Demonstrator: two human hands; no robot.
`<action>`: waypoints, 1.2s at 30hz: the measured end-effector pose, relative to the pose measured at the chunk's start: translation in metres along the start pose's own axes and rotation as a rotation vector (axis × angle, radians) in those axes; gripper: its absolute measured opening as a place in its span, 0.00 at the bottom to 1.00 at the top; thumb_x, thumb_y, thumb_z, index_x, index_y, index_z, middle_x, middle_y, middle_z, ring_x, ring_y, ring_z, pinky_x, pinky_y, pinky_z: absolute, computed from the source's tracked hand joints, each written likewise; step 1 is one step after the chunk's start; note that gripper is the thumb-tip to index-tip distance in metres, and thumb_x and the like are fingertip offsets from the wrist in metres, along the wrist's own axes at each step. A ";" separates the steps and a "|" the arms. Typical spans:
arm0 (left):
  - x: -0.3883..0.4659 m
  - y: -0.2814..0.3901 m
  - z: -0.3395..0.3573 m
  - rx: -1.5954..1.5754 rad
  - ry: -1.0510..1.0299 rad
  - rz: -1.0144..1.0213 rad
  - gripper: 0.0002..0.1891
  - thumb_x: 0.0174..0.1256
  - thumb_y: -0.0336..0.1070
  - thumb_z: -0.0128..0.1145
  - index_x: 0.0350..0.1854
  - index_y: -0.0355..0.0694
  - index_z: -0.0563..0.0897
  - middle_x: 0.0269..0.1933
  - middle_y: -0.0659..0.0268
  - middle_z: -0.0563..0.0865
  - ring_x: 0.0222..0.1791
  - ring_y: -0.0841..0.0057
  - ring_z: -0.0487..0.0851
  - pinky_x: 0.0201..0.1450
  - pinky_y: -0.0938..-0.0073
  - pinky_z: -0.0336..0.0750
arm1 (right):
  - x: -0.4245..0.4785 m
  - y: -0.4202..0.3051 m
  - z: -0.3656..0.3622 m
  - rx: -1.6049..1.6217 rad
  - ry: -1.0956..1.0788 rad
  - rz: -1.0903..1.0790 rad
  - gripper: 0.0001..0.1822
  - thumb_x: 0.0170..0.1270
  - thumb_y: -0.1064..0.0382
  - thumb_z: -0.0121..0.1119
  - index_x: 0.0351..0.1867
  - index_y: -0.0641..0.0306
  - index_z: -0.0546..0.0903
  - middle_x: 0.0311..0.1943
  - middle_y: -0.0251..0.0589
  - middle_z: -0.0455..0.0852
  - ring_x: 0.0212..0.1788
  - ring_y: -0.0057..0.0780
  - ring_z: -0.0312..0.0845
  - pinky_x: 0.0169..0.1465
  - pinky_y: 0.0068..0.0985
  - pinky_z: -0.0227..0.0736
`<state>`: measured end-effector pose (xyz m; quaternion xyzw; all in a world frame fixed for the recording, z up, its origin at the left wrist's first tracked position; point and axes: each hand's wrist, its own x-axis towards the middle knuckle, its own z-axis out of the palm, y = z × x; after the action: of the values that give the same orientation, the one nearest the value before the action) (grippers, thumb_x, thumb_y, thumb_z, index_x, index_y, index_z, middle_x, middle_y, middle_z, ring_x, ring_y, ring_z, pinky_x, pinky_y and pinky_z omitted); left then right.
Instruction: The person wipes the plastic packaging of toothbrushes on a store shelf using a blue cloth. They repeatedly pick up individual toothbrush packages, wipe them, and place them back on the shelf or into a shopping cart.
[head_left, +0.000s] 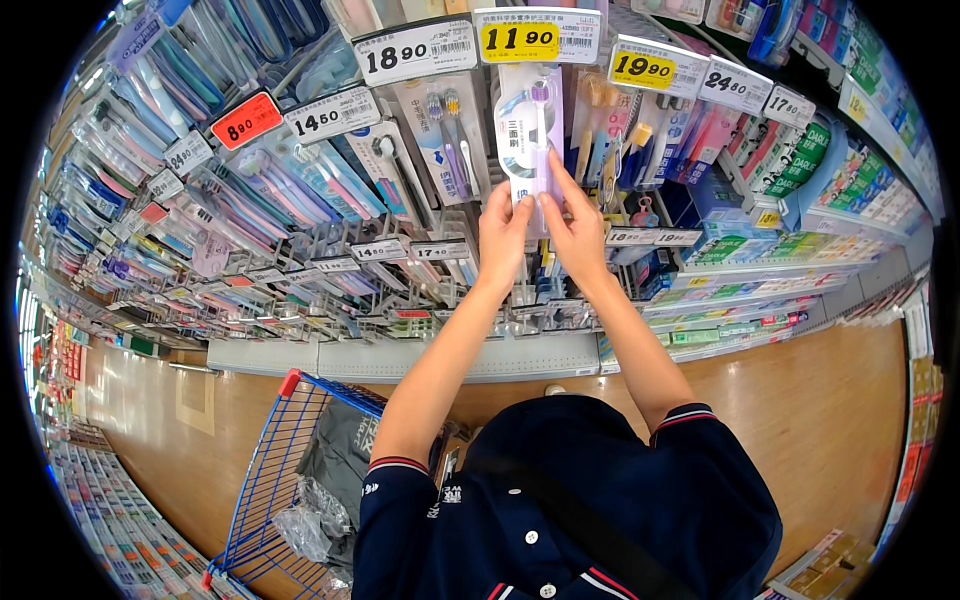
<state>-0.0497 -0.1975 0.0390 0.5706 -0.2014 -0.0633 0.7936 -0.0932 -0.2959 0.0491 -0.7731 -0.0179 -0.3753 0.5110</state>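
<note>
A packaged toothbrush with a purple head is upright between both hands, in a white and lilac blister pack. My left hand pinches the lower left edge of the pack, thumb on its front. On the other side, my right hand grips the lower right edge, its index finger stretched up along the side. The pack's top lies just beneath a shelf price tag with a yellow field. To its left hangs another pack with two toothbrushes. Whether the held pack is still on its hook cannot be seen.
Rows of hanging toothbrush packs fill the rack to the left. Toothpaste boxes line the shelves at right. A blue wire shopping cart stands at my left, holding a dark grey bag and clear plastic.
</note>
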 end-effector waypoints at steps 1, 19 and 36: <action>0.005 -0.003 0.000 0.028 -0.002 0.019 0.15 0.67 0.28 0.47 0.55 0.33 0.70 0.47 0.63 0.81 0.47 0.81 0.77 0.50 0.79 0.69 | 0.003 0.005 0.002 -0.009 0.017 -0.034 0.26 0.60 0.68 0.54 0.62 0.57 0.69 0.44 0.50 0.82 0.38 0.35 0.79 0.43 0.27 0.71; -0.013 -0.021 -0.010 1.170 -0.120 0.309 0.33 0.55 0.31 0.54 0.64 0.33 0.59 0.49 0.48 0.77 0.40 0.52 0.79 0.44 0.59 0.69 | 0.008 0.049 0.012 -0.335 -0.019 -0.086 0.29 0.57 0.65 0.56 0.63 0.51 0.67 0.55 0.43 0.72 0.51 0.41 0.75 0.48 0.31 0.71; -0.022 -0.036 -0.007 1.434 -0.156 0.555 0.12 0.46 0.29 0.57 0.37 0.35 0.78 0.33 0.62 0.76 0.36 0.64 0.75 0.46 0.64 0.65 | 0.002 0.053 0.014 -0.132 -0.017 0.073 0.09 0.53 0.70 0.57 0.35 0.61 0.70 0.29 0.39 0.77 0.28 0.34 0.80 0.29 0.31 0.72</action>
<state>-0.0620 -0.1963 -0.0017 0.8677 -0.3842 0.2439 0.2001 -0.0624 -0.3102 0.0064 -0.8082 0.0307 -0.3504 0.4722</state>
